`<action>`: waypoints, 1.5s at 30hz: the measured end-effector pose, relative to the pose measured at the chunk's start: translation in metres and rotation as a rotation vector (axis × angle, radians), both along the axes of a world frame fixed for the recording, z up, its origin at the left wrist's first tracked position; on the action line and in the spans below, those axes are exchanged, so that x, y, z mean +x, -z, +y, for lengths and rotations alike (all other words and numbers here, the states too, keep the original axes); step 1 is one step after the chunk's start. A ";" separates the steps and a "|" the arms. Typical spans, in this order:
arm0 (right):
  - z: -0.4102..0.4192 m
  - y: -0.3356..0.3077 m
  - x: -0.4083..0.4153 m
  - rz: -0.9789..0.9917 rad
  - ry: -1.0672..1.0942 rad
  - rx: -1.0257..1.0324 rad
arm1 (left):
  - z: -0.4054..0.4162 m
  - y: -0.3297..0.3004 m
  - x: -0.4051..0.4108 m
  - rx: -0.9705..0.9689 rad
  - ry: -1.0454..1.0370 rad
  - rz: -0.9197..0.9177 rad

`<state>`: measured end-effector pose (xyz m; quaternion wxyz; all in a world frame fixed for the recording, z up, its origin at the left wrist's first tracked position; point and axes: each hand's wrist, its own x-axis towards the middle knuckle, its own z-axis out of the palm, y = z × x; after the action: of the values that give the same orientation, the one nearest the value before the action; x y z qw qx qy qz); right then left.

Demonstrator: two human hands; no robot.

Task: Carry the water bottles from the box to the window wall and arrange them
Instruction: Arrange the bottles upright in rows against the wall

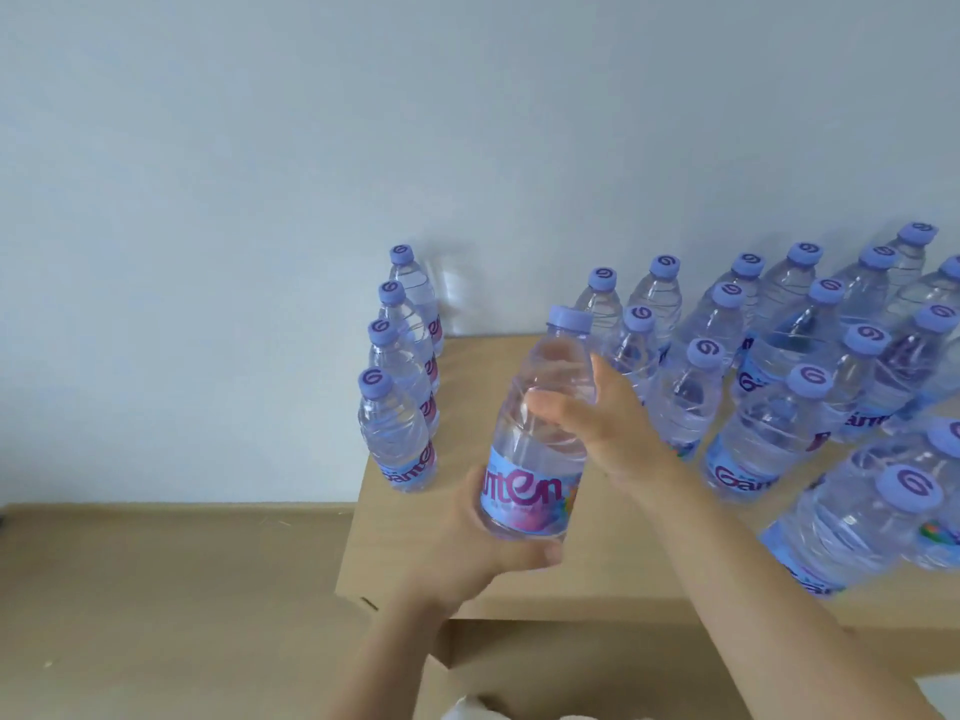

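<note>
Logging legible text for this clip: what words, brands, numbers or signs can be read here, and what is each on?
"nten", partial brand word: label of the held bottle, gripped by the left hand and right hand.
"Gante", partly cut: label of the front left bottle.
"Gan": label of a right-group bottle.
Swirl "G" sign: the caps.
Smaller label print: too blurred to read.

Plain pale wall (363, 122) fills the upper half, bluish-white, unmarked, evenly lit by soft diffuse light with no hard shadows. Below it a tan floor (156, 589) meets the wall along a straight line at left. A tan cardboard surface (597, 563), flat and raised above the floor, butts against the wall at centre and right; its near edge drops to a shadowed front face. Something white shows at the bottom edge, unclear.
</note>
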<state>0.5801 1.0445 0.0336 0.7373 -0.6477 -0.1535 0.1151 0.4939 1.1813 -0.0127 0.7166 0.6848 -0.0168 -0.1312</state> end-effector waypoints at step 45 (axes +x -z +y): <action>0.140 0.081 -0.049 -0.123 0.073 -0.563 | 0.110 0.101 -0.012 0.565 -0.467 0.197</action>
<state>0.5311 1.1848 -0.0478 0.5215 -0.8378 -0.1365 0.0871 0.4819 1.2908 -0.1135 0.5085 0.8247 0.2457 -0.0291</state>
